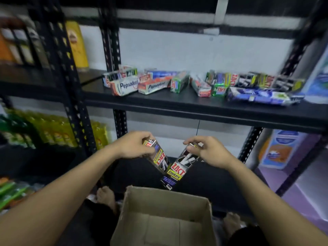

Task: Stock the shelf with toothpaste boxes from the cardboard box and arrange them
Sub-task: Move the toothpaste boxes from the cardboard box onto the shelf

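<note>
While left hand [132, 147] pinches box [160, 158], right hand [213, 152] another

toothpaste boxes [124, 86] on shelf [159, 102]; cardboard box [159, 201] below, seemingly in front

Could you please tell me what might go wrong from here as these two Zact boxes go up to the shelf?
1. The left hand and right hand each pinch only the top end of the left Zact box and right Zact box; either could slip and drop.
2. The blue pack lies near the front edge of the shelf, among crooked boxes; adding more could push it off.
</note>
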The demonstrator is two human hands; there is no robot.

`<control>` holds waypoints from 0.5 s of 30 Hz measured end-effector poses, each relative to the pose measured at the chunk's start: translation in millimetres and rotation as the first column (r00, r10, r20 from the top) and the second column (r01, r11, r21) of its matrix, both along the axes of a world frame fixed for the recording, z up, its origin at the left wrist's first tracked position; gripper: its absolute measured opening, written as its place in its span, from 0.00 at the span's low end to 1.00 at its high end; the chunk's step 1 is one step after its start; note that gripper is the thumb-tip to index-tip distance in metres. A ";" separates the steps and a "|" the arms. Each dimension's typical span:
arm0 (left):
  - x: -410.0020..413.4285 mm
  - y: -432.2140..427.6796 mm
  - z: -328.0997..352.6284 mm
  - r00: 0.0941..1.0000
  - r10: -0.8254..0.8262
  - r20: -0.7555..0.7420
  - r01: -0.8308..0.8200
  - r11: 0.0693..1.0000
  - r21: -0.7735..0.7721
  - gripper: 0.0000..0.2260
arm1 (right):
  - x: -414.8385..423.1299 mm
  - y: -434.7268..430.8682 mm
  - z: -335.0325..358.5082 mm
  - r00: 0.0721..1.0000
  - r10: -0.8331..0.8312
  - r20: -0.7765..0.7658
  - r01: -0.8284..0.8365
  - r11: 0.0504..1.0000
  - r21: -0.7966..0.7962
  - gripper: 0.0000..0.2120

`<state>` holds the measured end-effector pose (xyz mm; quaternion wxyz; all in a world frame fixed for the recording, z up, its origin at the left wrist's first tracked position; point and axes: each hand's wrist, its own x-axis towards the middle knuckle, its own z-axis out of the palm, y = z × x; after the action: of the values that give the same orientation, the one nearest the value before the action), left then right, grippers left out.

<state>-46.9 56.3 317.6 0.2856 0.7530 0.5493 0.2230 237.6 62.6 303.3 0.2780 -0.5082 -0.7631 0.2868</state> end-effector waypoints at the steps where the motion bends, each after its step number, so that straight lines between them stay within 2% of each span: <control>1: 0.2 -4.5 21.2 1.000 -0.011 -0.003 0.011 0.999 0.042 0.12 | 2.5 -3.0 19.0 1.000 -0.007 -0.023 0.007 1.000 0.019 0.05; 6: 3.6 -26.6 109.8 1.000 -0.002 -0.008 0.004 0.973 0.230 0.12 | 24.4 -16.9 100.7 0.990 -0.045 -0.137 0.064 0.989 0.136 0.04; 11: 7.1 -30.4 169.6 0.998 -0.002 0.058 -0.021 0.912 0.410 0.19 | 54.4 -18.5 160.3 0.952 -0.132 -0.275 0.202 0.948 0.245 0.06; 15: 18.9 -10.6 186.0 0.990 -0.012 0.139 -0.057 0.875 0.481 0.23 | 84.5 -8.3 183.8 0.852 -0.213 -0.479 0.360 0.902 0.239 0.11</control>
<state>-27.9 45.7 503.6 0.1231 0.7768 0.4637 0.4079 322.0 54.4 487.0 0.5622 -0.4874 -0.6303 0.2214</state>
